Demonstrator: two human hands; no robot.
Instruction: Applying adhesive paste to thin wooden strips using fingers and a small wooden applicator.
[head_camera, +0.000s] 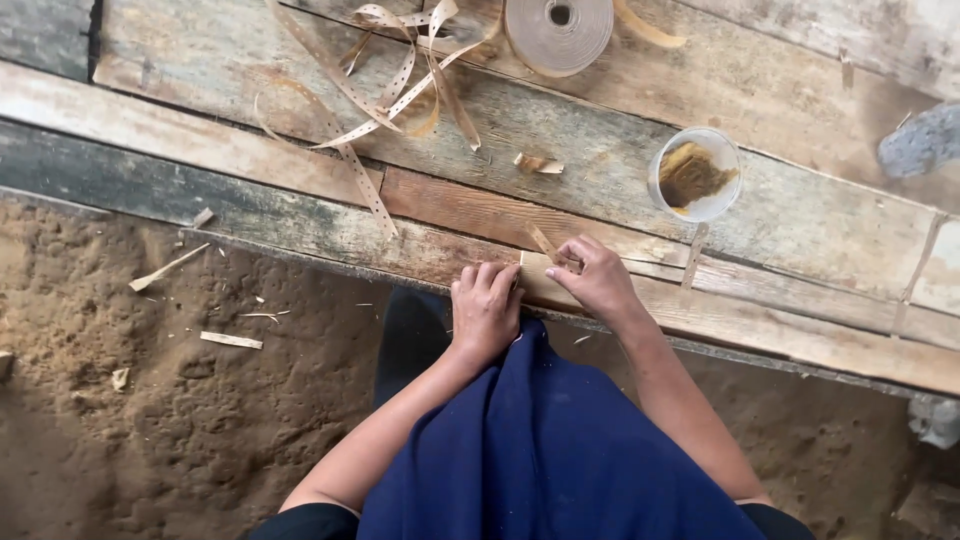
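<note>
My left hand (485, 308) rests knuckles-up on the near edge of a worn wooden bench (250, 150), fingers curled over the plank edge. My right hand (592, 277) sits just to its right, fingertips pinching a short brown strip (545, 243) of thin tape or veneer that lies on a lighter board. Both hands press close together, almost touching. What lies under the left fingers is hidden.
A tangle of perforated brown strips (390, 90) lies at the bench's back left. A roll of the same tape (558, 32) stands behind it. A small round cup of brown paste (694, 174) sits at right. Sawdust and wood scraps (230, 340) cover the floor.
</note>
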